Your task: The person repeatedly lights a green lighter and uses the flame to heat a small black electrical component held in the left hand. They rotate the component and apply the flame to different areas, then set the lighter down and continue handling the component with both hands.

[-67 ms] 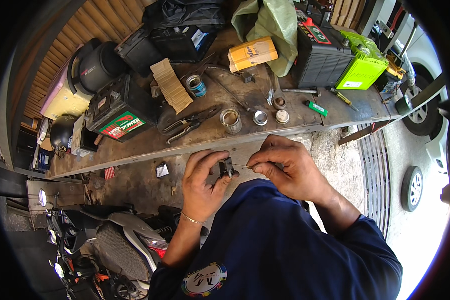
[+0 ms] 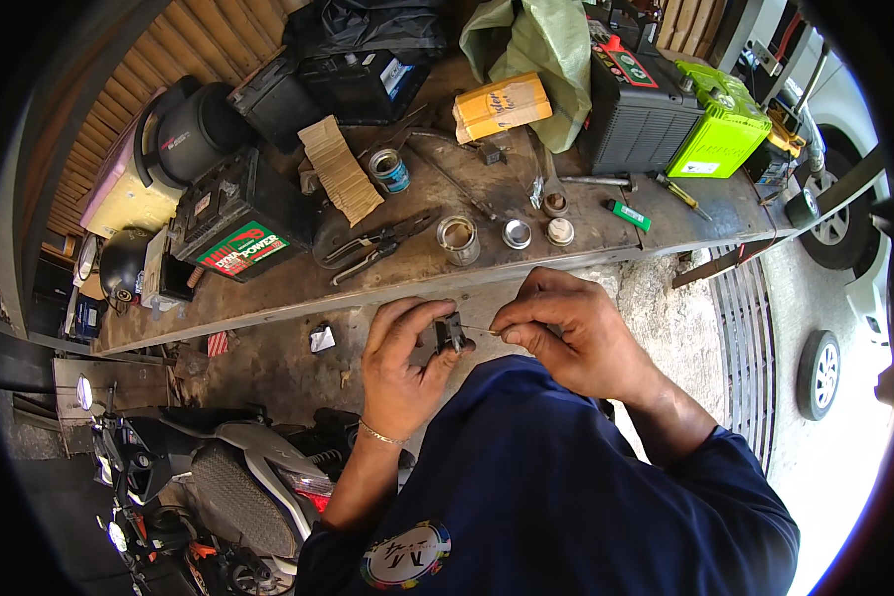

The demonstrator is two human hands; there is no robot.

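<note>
Just in front of my body, my left hand (image 2: pixel 404 353) grips a small dark block-shaped part (image 2: pixel 451 334) between thumb and fingers. My right hand (image 2: pixel 571 333) pinches a thin metal rod (image 2: pixel 481 329) between thumb and forefinger. The rod's far end meets the right side of the dark part; whether it enters a hole there I cannot tell. Both hands hover off the near edge of the wooden workbench (image 2: pixel 368 308). Nearest to them on the bench stand an open tin (image 2: pixel 458 238), a round metal lid (image 2: pixel 517 234) and a small white-topped jar (image 2: pixel 560 231).
Pliers (image 2: pixel 368 253), a blue tin (image 2: pixel 388 171), corrugated cardboard (image 2: pixel 340 169) and a yellow box (image 2: pixel 503 107) lie on the bench. Car batteries (image 2: pixel 238 214) stand left, with a bright green battery (image 2: pixel 720 119) right. A motorcycle (image 2: pixel 238 487) is parked at lower left, a loose wheel (image 2: pixel 819 374) at right.
</note>
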